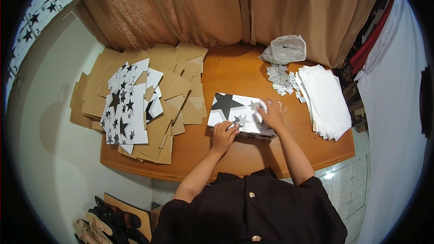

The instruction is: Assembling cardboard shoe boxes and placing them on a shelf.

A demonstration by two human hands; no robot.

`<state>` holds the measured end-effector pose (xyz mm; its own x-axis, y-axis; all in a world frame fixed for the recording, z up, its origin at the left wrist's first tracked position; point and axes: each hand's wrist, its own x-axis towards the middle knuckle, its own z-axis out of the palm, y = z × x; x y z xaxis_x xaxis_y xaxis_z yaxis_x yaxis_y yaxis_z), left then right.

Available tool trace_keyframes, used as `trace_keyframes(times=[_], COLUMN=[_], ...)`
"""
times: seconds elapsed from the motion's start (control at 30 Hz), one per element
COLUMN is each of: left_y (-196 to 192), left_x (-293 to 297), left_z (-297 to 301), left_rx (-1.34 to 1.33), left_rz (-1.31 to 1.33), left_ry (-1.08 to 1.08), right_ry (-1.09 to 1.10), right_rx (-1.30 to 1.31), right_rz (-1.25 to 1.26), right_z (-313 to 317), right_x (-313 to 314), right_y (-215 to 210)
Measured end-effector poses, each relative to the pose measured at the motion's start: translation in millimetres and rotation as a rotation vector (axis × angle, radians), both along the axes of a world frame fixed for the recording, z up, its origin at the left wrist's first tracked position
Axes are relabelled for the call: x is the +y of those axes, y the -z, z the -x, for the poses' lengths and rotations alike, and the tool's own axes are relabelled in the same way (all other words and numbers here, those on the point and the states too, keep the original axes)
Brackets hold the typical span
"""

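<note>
A closed white box [246, 104] with black and grey stars lies in front of me on the wooden table. My left hand [224, 136] grips its near left edge, fingers bent over the top. Over the right end of the box, my right hand [272, 114] is closed around a white ring-shaped roll [261, 106], which looks like tape. The hand covers part of the roll and the box's right end. Whether a strip runs from the roll cannot be made out.
Left of the box, flat brown cardboard pieces [169, 81] lie stacked under star-printed sheets [135, 108]. To the right are white sheets [325, 101], a heap of small clear packets [281, 80] and a plastic bag [289, 49]. Shoes [108, 221] stand below at the left.
</note>
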<state>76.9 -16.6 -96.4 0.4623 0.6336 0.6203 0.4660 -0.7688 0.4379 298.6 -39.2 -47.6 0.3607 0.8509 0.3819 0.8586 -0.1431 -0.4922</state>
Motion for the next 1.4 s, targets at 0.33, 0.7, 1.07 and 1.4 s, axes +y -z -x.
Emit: trace_keyframes(times=[0.33, 0.7, 1.07, 1.4], left_y=[2.6, -32.1, -196.8, -291.0], left_x=[-13.2, -70.5, -142.6, -275.3], left_z=[-2.5, 16.9, 95.6, 232.3], left_rx=[-0.288, -0.842, -1.001, -0.826], left_rz=[0.505, 1.228, 1.191, 0.484], left_ry=[-0.313, 0.153, 0.458, 0.092], right_ry=[-0.078, -0.370, -0.705, -1.477], right_rx=[0.645, 1.051, 0.555, 0.957], right_rz=[0.425, 0.135, -0.241, -0.188], right_z=[-59.4, 25.2, 92.1, 230.1], right_x=[-42.3, -157.0, -179.0, -130.8], right_y=[22.6, 4.1, -167.8, -202.6])
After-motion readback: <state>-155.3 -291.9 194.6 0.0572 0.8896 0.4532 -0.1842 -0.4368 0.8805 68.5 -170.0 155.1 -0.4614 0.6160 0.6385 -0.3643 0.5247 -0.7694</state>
